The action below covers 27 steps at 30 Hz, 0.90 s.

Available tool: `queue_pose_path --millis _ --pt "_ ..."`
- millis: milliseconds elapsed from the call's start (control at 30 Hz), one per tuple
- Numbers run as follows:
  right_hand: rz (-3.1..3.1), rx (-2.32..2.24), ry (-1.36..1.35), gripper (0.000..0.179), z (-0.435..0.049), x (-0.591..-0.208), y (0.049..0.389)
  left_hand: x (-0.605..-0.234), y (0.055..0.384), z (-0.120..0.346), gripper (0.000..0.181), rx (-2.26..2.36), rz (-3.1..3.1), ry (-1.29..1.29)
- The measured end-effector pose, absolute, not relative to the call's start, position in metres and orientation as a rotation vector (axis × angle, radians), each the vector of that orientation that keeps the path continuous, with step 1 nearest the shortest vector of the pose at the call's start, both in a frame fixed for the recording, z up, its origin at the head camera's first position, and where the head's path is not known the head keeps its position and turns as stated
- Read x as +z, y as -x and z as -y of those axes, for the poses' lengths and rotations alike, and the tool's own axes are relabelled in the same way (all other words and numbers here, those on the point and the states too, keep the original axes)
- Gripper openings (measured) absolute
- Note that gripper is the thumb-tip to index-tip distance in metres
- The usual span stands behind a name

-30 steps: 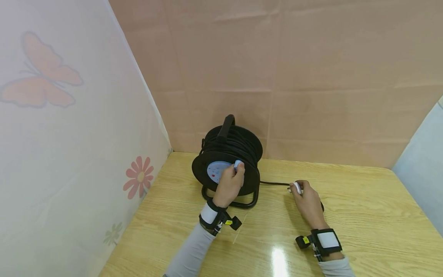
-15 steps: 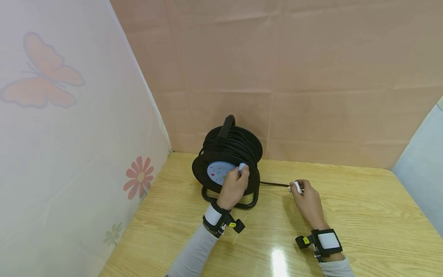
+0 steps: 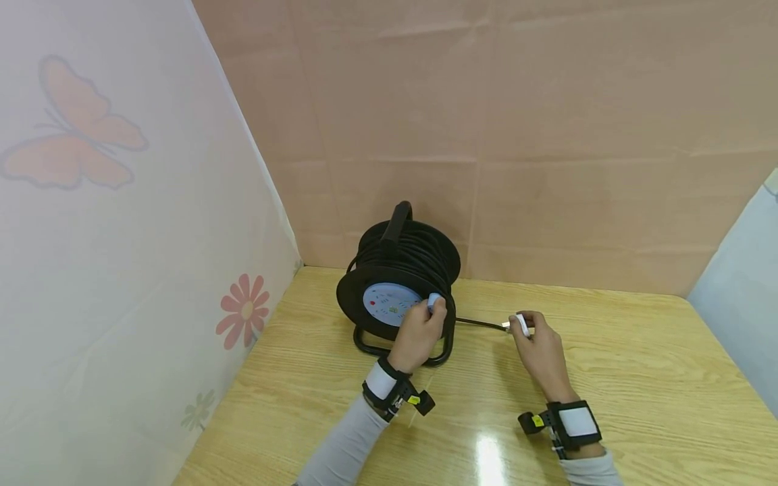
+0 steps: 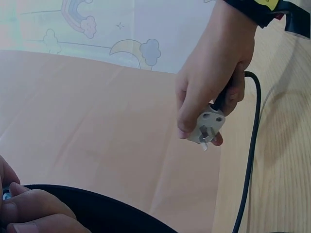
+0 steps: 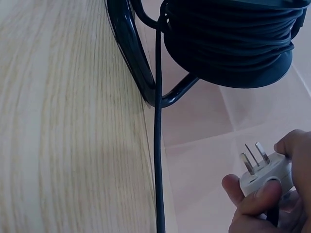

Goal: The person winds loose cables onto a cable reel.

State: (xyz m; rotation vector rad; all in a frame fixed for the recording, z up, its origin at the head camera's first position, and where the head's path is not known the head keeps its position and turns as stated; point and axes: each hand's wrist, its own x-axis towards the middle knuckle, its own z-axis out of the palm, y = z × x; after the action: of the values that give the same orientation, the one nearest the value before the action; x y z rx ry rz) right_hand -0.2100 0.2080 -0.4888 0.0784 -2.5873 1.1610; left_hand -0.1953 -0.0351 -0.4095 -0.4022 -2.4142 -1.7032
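A black cable reel (image 3: 419, 260) stands on its tubular frame, wound with black cable. Set into its front is a pale blue socket panel (image 3: 389, 304). My left hand (image 3: 419, 335) grips the light blue crank knob (image 3: 434, 300) at the right side of that face; in the left wrist view only its curled fingers (image 4: 39, 208) show. To the right, my right hand (image 3: 541, 354) pinches a white three-pin plug (image 5: 267, 174) between thumb and fingers. Its metal pins are bare and point away from the palm. The cable (image 5: 158, 145) runs between the reel and the plug, partly hidden by the right hand.
The reel stands near the back of a wood-grain table (image 3: 656, 378), close to a tan backdrop (image 3: 577, 135). A white printed sheet (image 3: 152, 256) borders the left side. The reel's carrying handle (image 3: 397, 226) rises above the drum.
My left hand has moved right and slightly down with the knob, and the reel's face has turned with it. The right hand has stayed nearly in place, tilting the plug a little.
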Motion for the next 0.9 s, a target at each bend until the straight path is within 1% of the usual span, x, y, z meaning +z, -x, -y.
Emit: queue_pose_path --millis 300,600,900 --pt "2.543 1.186 -0.101 0.054 -0.207 -0.486 0.21 -0.421 0.193 0.03 0.047 -1.718 2.453 0.404" --pt "2.474 1.215 -0.183 0.047 -0.207 -0.484 0.21 -0.43 0.191 0.024 0.047 -1.655 2.528 0.375" --pt "2.423 1.352 -0.24 0.042 -0.208 -0.482 0.21 -0.442 0.189 0.022 0.046 -1.624 2.597 0.326"
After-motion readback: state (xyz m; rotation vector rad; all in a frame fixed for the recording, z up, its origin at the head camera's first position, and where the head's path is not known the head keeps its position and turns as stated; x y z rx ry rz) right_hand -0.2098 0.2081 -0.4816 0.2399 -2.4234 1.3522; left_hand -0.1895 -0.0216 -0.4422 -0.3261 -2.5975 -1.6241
